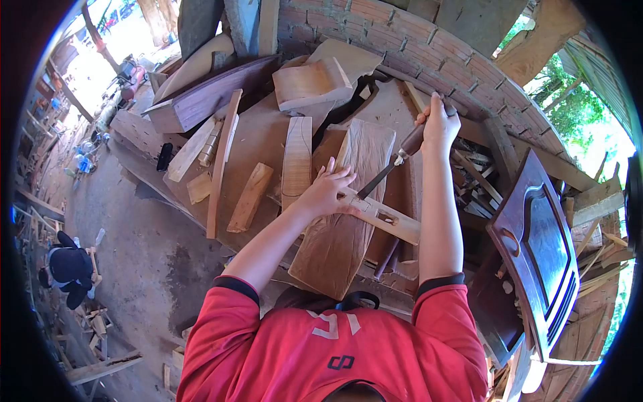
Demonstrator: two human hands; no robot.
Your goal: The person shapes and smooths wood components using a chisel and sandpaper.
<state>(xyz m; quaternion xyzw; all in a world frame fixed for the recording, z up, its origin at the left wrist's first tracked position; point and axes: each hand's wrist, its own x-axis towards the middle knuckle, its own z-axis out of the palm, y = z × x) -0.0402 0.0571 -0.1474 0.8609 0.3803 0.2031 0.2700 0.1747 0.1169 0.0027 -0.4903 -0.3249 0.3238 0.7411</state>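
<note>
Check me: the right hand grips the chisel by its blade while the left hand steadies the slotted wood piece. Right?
Not quite: the head view shows the right hand gripping the chisel by its handle, not its blade. The left hand does steady the slotted wood piece.

right fingers [435,109] grip chisel [411,142] over slotted wood [370,208].

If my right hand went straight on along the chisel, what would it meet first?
With the chisel leading, the slotted wood strip; the tip appears to touch it, though depth is unclear.
</note>
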